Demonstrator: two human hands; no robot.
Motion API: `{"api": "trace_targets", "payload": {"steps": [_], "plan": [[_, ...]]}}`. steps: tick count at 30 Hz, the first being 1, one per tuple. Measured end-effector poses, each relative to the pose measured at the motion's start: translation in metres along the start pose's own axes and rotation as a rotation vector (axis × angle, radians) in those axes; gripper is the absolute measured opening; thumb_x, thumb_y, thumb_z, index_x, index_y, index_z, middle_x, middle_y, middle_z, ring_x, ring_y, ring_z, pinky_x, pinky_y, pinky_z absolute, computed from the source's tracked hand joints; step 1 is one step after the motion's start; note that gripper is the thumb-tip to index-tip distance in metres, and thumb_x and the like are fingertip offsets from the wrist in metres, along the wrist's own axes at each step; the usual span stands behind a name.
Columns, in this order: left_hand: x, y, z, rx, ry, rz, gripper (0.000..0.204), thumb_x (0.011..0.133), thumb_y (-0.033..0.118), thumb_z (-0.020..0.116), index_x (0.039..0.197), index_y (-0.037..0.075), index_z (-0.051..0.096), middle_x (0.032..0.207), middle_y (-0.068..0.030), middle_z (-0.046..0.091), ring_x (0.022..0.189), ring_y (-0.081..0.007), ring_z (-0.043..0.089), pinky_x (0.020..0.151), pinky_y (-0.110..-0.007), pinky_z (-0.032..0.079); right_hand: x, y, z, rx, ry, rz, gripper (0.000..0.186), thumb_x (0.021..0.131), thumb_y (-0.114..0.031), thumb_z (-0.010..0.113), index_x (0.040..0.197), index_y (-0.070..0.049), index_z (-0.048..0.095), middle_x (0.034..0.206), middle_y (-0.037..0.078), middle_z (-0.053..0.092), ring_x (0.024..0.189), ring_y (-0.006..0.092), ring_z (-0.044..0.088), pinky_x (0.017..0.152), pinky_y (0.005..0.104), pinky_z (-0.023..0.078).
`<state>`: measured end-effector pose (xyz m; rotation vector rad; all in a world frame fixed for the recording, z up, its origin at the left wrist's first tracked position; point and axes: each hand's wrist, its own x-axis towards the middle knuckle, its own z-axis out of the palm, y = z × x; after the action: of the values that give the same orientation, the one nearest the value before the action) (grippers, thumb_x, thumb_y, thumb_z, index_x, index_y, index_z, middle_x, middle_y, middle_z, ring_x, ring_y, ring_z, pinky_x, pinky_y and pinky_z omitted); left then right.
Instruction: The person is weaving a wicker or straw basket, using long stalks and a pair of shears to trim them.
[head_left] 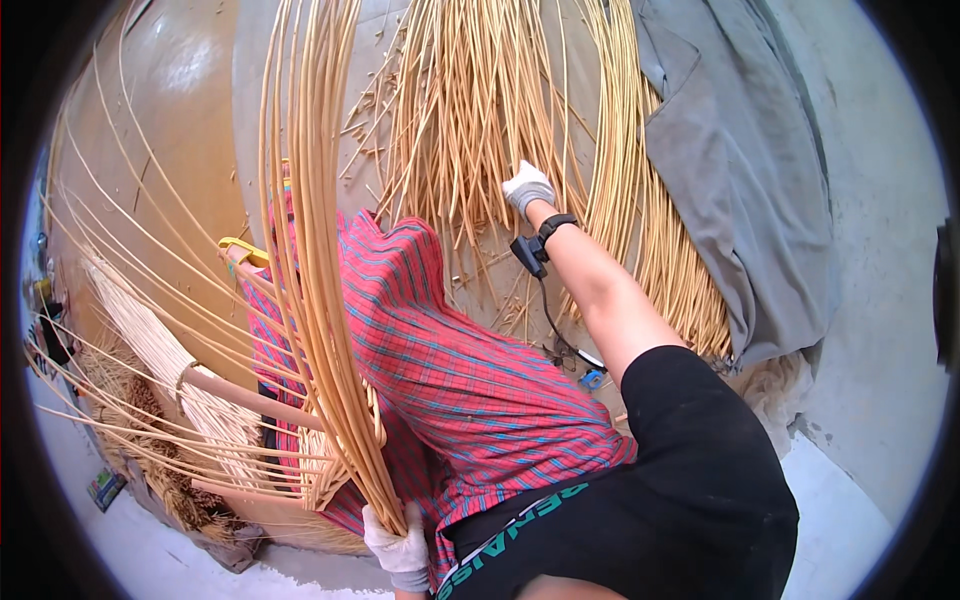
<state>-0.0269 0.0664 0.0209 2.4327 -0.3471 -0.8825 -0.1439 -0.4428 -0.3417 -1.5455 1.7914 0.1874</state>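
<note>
Editor: Where are your hands?

Me: My left hand (392,548), in a white glove, is closed around the lower end of a bundle of tan wicker rods (318,260) at the near-left edge of the red plaid cloth (480,380) over my lap. My right hand (527,187), also gloved, is beyond the cloth, at the near ends of a loose pile of wicker rods (460,100); whether that grip has a rod, I cannot tell.

Editor: What could go wrong?

Me: Held only low down, the tall bundle may splay if my left grip slackens, and snag the unfinished basketwork (322,478) left of the cloth. A rod pulled from the crossed pile might drag its neighbours. The cable (551,318) below my right wrist, just right of the cloth, could catch on rod ends.
</note>
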Motion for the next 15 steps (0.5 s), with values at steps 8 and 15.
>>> {"api": "trace_targets", "payload": {"steps": [8, 15], "plan": [[-0.001, 0.012, 0.003, 0.023, 0.026, 0.05, 0.024, 0.085, 0.008, 0.078, 0.097, 0.002, 0.059, 0.083, -0.0059, 0.061, 0.074, -0.0163, 0.058, 0.072, -0.032, 0.05, -0.009, -0.01, 0.013, 0.005, 0.091, -0.016, 0.066, 0.084, -0.044, 0.073, 0.136, -0.006, 0.058, 0.133, 0.024, 0.065, 0.125, 0.0407, 0.062, 0.105, 0.047, 0.051], [-0.001, 0.009, 0.003, 0.003, 0.029, 0.077, 0.023, 0.085, 0.008, 0.077, 0.097, 0.002, 0.059, 0.082, -0.0054, 0.061, 0.073, -0.0153, 0.058, 0.07, -0.031, 0.05, -0.001, -0.009, 0.013, -0.101, 0.218, -0.031, 0.047, 0.084, -0.035, 0.068, 0.123, -0.01, 0.067, 0.118, 0.024, 0.07, 0.112, 0.0395, 0.067, 0.097, 0.0481, 0.054]]}}
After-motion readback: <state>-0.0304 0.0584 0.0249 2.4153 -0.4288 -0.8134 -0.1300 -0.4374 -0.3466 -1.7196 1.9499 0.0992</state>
